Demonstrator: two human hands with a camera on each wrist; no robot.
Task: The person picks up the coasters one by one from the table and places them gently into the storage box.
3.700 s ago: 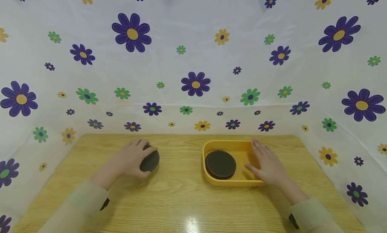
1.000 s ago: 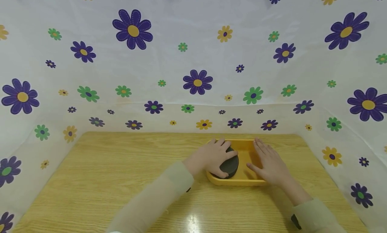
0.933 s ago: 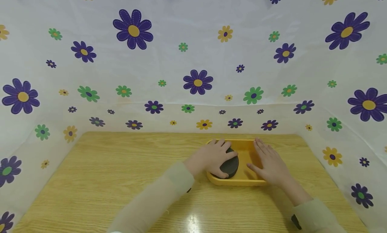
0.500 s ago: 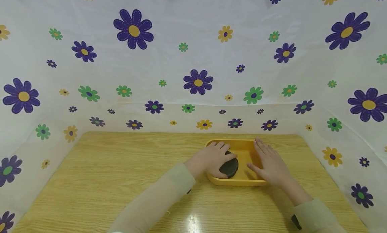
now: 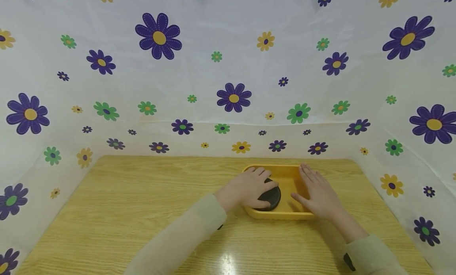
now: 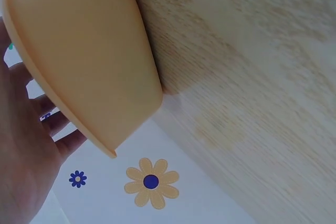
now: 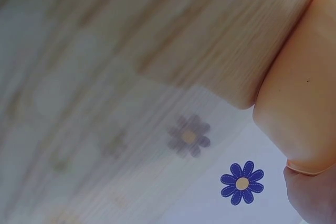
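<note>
A yellow rectangular tray [image 5: 285, 215] with rounded corners stands on the wooden table. In its left end is a black round disc [image 5: 272, 195], partly covered by my left hand [image 5: 249, 188]. That hand's thumb is at the disc's near side and its fingers spread across the far side, holding it. The left wrist view has the tray's outer wall [image 6: 89, 56] with the fingers reaching over the rim. My right hand [image 5: 318, 193] rests along the tray's right rim with straight fingers, thumb inside. Only one disc shows; anything beneath it is hidden.
The wood-grain table [image 5: 142, 203] runs back to a white flower-print sheet [image 5: 199, 77], which encloses the back and both sides. Bare tray floor [image 5: 286, 199] lies between the disc and my right hand.
Earlier my left hand held one disc on the table left of the tray while another lay inside. It has since moved right into the tray, sinking slightly lately. The right hand stays put.
</note>
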